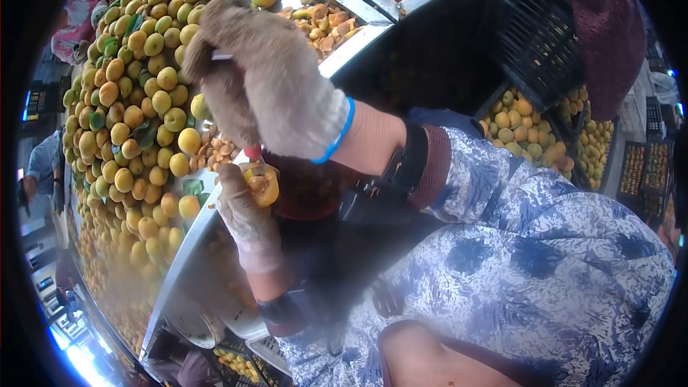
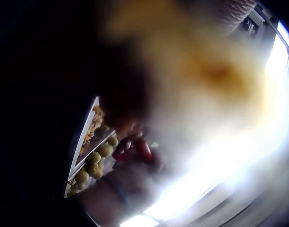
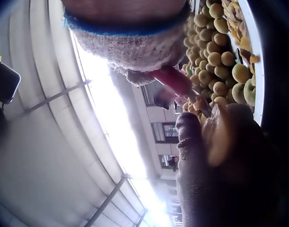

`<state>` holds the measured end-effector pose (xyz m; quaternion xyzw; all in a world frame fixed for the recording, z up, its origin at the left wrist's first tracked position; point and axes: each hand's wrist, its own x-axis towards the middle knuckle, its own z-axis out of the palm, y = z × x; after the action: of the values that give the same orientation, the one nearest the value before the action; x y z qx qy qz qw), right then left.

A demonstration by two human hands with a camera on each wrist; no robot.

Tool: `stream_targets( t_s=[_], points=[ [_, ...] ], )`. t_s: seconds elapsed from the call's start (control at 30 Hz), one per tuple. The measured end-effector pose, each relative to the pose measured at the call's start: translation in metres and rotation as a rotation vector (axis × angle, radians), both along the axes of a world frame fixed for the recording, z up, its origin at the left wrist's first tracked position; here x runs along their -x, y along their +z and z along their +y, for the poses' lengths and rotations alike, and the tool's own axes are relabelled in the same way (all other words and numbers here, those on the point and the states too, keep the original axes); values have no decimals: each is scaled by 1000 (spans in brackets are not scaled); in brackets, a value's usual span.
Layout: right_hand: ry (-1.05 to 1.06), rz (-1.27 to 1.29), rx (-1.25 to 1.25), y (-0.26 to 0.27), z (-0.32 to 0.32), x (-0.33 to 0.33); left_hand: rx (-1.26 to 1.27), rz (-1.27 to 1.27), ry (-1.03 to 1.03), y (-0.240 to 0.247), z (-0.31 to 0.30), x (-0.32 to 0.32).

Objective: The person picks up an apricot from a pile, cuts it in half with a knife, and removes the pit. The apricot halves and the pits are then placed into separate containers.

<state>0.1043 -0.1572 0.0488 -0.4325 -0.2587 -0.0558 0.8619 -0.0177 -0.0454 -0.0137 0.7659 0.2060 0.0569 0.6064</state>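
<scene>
In the head view my left hand (image 1: 249, 222), in a stained glove, grips a cut yellow apricot (image 1: 266, 186) beside the metal table edge. Above it my right hand (image 1: 276, 89), in a thick fuzzy brown glove with a blue hem, holds a small red-handled tool (image 3: 173, 81). In the right wrist view the tool's metal tip meets the apricot, right by my left thumb. My right fingers curl over the handle and hide most of it in the head view. The left wrist view is dark and blurred, with only a soft orange patch near the lens.
A big heap of apricots (image 1: 143, 122) covers the table to the left. Brown pits or pieces (image 1: 215, 152) lie at its near edge, with more cut pieces (image 1: 326, 29) behind a metal rim (image 1: 358, 46). Black crates (image 1: 534, 25) and crated fruit (image 1: 523, 129) stand at right.
</scene>
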Motion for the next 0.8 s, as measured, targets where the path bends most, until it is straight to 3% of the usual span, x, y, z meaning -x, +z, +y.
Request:
stream_targets(
  t_s=[0.03,0.07,0.13,0.2,0.23,0.3,0.33,0.37,0.43,0.57,0.6,0.67,0.8],
  points=[
    [495,531,-185,-1,-7,1,2,0,2,-1,1,0],
    [472,622,-162,-2,-3,0,-43,-33,-9,-1,1,0],
    [443,558,-115,-1,-2,1,-87,-65,-17,-1,-4,-2],
    [410,495,-73,1,2,8,4,-41,159,3,-16,-7],
    [267,299,-18,2,9,18,4,-40,158,-6,-14,-6],
    [-23,-90,93,3,22,30,-454,-310,-23,-27,-3,-5],
    [170,24,-34,1,18,21,-763,-451,-83,-31,3,-7],
    [343,159,-166,1,15,12,-210,-204,78,-4,-15,-7],
    [415,472,-102,-4,-7,3,-93,-91,104,3,-14,-5],
    [480,998,-355,-11,-2,-6,91,-51,198,12,-19,-2],
    [428,1064,-337,-13,2,1,0,-97,202,14,-20,-3],
    [421,1080,-344,-16,3,1,152,-57,245,7,-12,-2],
    [436,1146,-434,-24,3,-5,113,-11,232,14,-10,-6]
  ],
)
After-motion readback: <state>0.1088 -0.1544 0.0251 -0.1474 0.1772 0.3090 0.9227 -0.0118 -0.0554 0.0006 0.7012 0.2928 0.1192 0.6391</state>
